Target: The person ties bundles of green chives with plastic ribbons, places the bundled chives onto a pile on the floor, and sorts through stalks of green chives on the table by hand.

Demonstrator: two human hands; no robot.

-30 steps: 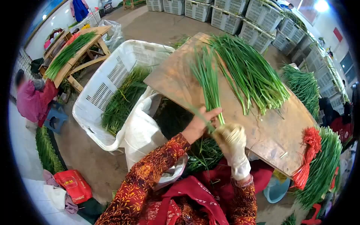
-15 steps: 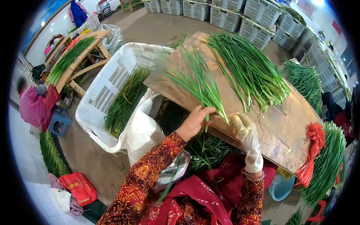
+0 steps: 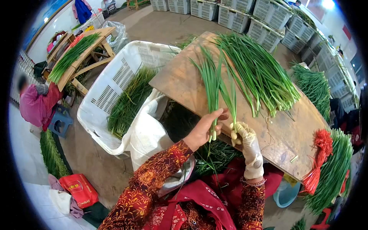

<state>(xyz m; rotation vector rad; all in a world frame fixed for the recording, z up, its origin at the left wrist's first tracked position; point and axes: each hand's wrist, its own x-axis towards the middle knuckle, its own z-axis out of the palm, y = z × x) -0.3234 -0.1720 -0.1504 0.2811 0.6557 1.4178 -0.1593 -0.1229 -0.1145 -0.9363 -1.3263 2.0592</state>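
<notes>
My bare left hand is closed around a small bunch of garlic chives, with the pale bases poking out below the fingers. Beside it, my gloved right hand pinches a few more chive stalks by their lower ends. Both bunches point away from me over the near edge of a wooden board. On that board lies a large spread pile of chives, its pale ends towards me.
Left of the board stands a white crate holding chives, a white cloth over its side. Red ties hang at the board's right end near more chives. A person sits at another bench. Crates are stacked behind.
The right hand, earlier by the board with curled fingers, now pinches a few stalks separated from the left hand's bunch. The chives in the left hand have swung more upright.
</notes>
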